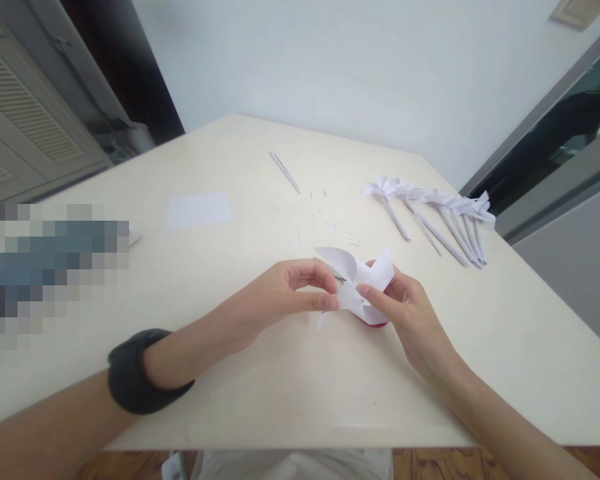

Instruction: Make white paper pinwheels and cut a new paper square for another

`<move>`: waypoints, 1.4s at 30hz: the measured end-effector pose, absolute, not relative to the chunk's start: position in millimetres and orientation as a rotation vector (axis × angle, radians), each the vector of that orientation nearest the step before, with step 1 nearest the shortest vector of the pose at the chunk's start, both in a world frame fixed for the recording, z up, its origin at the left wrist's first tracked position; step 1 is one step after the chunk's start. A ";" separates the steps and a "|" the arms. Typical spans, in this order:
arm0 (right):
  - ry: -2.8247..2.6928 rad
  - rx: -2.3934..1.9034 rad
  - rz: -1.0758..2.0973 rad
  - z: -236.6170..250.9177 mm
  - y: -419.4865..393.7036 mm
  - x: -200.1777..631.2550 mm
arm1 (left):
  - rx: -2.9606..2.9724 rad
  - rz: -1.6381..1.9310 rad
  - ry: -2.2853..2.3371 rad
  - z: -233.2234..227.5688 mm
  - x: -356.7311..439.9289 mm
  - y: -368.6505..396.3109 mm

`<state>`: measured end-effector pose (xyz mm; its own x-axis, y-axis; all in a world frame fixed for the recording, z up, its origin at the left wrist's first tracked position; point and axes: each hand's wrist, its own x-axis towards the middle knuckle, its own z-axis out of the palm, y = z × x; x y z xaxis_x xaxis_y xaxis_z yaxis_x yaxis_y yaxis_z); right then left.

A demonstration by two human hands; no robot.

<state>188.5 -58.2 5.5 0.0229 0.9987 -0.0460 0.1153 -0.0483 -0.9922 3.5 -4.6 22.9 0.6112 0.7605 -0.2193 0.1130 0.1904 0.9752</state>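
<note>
Above the middle of a cream table (pixel 290 387), both my hands hold a white paper pinwheel (pixel 363 277) with curled blades. My left hand (pixel 280 297) pinches the pinwheel's left side between thumb and fingers; a thin metal tip shows at its centre. My right hand (pixel 405 313) supports the right side, and a small red object (pixel 375 323) shows beneath the paper, partly hidden in that hand. A black band sits on my left wrist (pixel 135 370).
A row of several finished white paper pinwheels on paper sticks (pixel 437 213) lies at the right back. A thin paper stick (pixel 285 172) and paper scraps (pixel 335 230) lie behind my hands. A white paper square (pixel 199 210) lies at the left. A blurred patch covers the left edge.
</note>
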 end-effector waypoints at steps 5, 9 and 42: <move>-1.300 -1.366 1.151 7.7 -58.2 186.9 | 1.371 0.522 0.873 23.3 4.6 -4.3; -1.300 -1.396 1.169 9.3 -57.7 185.0 | 1.351 0.523 0.875 21.0 6.0 -6.4; -1.352 -1.319 1.185 10.0 -58.9 177.9 | 1.364 0.648 0.757 12.8 4.1 -8.8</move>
<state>177.9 -58.9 10.0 -0.0482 0.9984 -0.0280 0.1580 -0.0200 -0.9872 4.1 -8.8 12.8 0.6109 0.7856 -0.0984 0.0233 0.1064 0.9940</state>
